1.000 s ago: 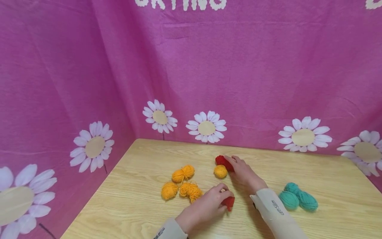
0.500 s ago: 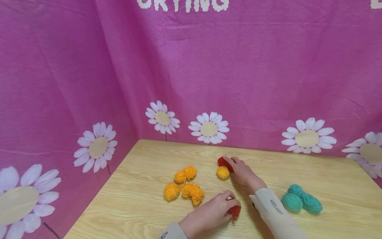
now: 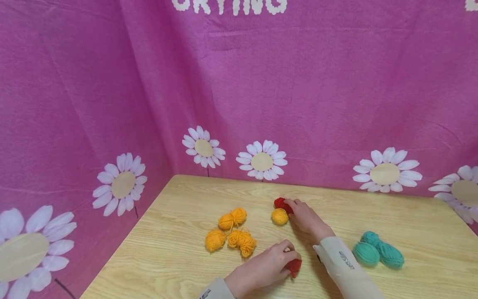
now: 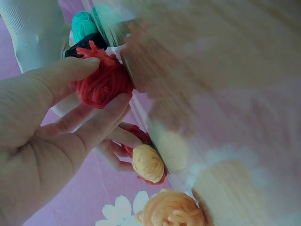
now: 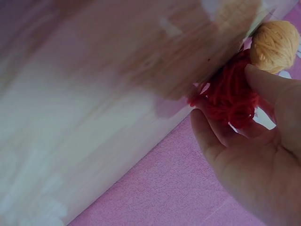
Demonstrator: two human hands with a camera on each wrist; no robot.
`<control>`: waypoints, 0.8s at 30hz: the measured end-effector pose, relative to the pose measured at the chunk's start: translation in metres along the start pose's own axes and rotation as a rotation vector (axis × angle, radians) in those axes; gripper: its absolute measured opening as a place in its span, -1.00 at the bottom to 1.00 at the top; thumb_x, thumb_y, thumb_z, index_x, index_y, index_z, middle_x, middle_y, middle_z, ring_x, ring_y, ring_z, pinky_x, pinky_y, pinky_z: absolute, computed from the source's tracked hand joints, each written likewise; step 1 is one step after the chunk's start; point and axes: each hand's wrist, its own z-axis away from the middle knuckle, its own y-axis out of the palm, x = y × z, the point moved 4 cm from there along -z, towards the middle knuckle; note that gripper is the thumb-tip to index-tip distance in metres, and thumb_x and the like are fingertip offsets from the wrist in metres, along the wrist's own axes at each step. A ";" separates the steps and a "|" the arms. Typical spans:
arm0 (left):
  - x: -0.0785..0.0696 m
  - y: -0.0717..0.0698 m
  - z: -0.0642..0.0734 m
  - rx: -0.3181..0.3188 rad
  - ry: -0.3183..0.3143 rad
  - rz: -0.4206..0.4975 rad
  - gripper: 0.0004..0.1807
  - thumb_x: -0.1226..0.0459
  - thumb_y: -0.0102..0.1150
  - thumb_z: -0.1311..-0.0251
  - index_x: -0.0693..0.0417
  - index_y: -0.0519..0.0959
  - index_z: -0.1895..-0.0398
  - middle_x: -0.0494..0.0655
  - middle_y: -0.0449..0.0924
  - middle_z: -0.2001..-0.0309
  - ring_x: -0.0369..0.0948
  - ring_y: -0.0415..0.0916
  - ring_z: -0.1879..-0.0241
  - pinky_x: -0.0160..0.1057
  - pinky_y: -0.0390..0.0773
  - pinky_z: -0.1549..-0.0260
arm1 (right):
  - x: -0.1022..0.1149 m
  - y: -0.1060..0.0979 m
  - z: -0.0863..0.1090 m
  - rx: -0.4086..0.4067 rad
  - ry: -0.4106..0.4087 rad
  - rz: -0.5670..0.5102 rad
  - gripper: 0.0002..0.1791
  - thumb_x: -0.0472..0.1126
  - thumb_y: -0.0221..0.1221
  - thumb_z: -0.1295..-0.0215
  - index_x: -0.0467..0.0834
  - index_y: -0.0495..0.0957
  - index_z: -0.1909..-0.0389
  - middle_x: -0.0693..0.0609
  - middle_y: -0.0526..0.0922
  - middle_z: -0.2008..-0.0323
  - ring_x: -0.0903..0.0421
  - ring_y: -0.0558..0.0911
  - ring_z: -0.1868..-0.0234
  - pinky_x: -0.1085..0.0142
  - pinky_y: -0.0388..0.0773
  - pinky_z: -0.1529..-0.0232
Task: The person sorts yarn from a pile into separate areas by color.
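Observation:
My left hand (image 3: 274, 262) grips a small red yarn ball (image 4: 104, 84) between thumb and fingers, low at the table's near middle. Farther back, my right hand (image 3: 306, 216) holds another red yarn ball (image 5: 230, 92), its fingers and thumb round the strands. A small yellow yarn ball (image 3: 279, 216) sits right against that second red one, on its near side. In the right wrist view my thumb tip lies close by the yellow ball. The palm side of both hands is hidden in the head view.
Left of my hands lie several orange yarn bundles, among them a looped one (image 3: 242, 243). Teal yarn balls (image 3: 390, 254) sit to the right of my right sleeve. A pink cloth (image 3: 317, 91) with printed daisies hangs behind and left of the wooden table (image 3: 168, 232).
My left hand has shifted slightly right and nearer with its red yarn ball, away from the orange bundles. The right hand stays at its red ball. The head view has turned a little.

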 end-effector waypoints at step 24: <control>0.001 -0.001 0.001 -0.003 -0.024 0.006 -0.59 0.16 0.29 -0.23 -0.15 0.52 -0.15 -0.19 0.49 -0.06 -0.43 0.47 0.12 -0.62 0.52 0.11 | -0.012 -0.005 0.011 -0.035 0.060 0.014 -0.57 -0.43 0.14 -0.31 -0.19 0.39 -0.18 -0.20 0.56 0.05 -0.15 0.53 0.02 -0.14 0.56 -0.13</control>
